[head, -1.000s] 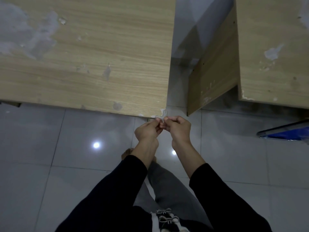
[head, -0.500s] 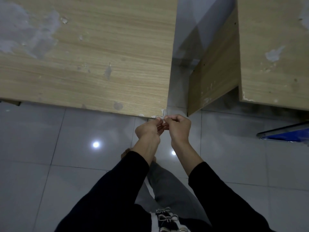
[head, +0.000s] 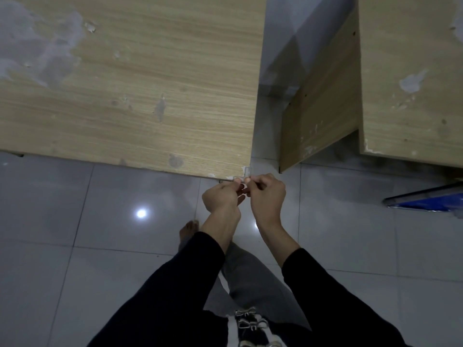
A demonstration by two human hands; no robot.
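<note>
A worn light-wood table (head: 130, 91) fills the upper left. At its near right corner sits a small clear plastic corner guard (head: 246, 172). My left hand (head: 221, 196) and my right hand (head: 268, 196) meet just below that corner, fingertips together, pinching a small pale piece that is mostly hidden by my fingers. Both hands have curled fingers and touch each other. Black sleeves cover both forearms.
A second wooden table (head: 411, 78) stands at the right, with its side panel (head: 320, 106) facing the gap. The grey tiled floor (head: 75, 246) lies below. A blue object (head: 426, 202) pokes in at the right edge. My bare foot (head: 189, 230) rests on the tiles.
My hands have stayed at the table corner, with only slight finger shifts around the small piece. The view has barely moved.
</note>
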